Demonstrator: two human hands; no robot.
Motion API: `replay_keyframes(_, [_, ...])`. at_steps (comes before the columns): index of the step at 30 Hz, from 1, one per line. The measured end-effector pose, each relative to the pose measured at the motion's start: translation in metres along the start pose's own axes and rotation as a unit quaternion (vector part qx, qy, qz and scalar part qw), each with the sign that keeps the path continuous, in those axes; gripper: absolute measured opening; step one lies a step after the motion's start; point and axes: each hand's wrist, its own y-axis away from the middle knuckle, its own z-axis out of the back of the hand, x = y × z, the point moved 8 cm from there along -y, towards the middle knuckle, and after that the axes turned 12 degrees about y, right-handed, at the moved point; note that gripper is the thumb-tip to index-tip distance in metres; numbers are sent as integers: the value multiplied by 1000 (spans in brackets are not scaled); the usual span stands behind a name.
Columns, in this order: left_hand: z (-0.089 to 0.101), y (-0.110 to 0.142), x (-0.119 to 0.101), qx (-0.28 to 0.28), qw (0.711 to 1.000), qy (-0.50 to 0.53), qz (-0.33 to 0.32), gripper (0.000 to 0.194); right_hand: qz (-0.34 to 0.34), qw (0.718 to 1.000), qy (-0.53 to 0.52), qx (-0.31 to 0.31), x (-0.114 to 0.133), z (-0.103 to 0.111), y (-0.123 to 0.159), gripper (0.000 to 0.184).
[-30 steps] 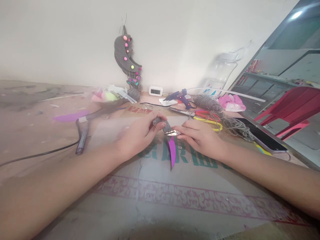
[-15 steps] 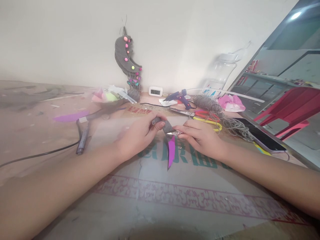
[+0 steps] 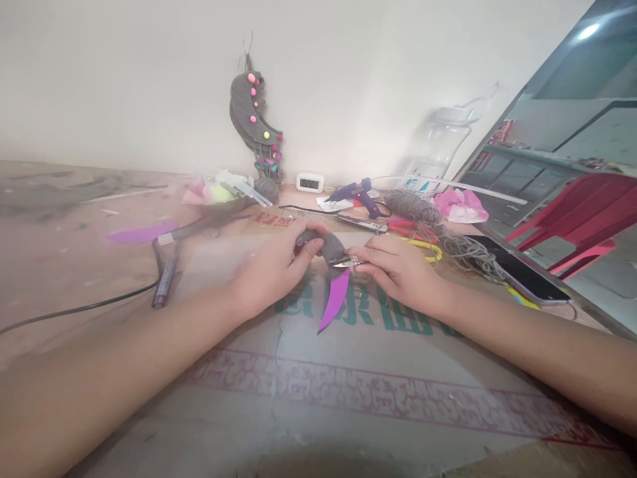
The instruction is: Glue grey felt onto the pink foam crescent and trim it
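My left hand point(image 3: 271, 269) grips a curved purple shape point(image 3: 334, 299) by its upper end, which is wrapped in grey yarn point(image 3: 326, 245). The bare purple tip hangs down over the printed cardboard sheet point(image 3: 348, 385). My right hand point(image 3: 398, 269) is closed on a small metal snipper point(image 3: 346, 263) whose blades touch the shape just below the yarn wrap. Both hands hover close together over the middle of the sheet.
Behind the hands lie a blue glue gun point(image 3: 355, 194), red and yellow scissors point(image 3: 415, 238), a pile of grey yarn point(image 3: 423, 212), a pink bag point(image 3: 460, 204), a small clock point(image 3: 309, 181) and a yarn moon ornament point(image 3: 253, 119). A phone point(image 3: 522, 272) sits right; a cable point(image 3: 99, 302) runs left.
The purple tip has swung from pointing straight down toward the lower left as my left hand turned the wrapped end. My right hand stayed at the wrap.
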Motion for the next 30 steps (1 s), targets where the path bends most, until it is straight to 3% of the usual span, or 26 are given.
replay_keyframes(30, [-1, 1, -4, 6, 1000, -4, -7, 22, 2, 1000, 7, -9, 2, 3, 2, 27])
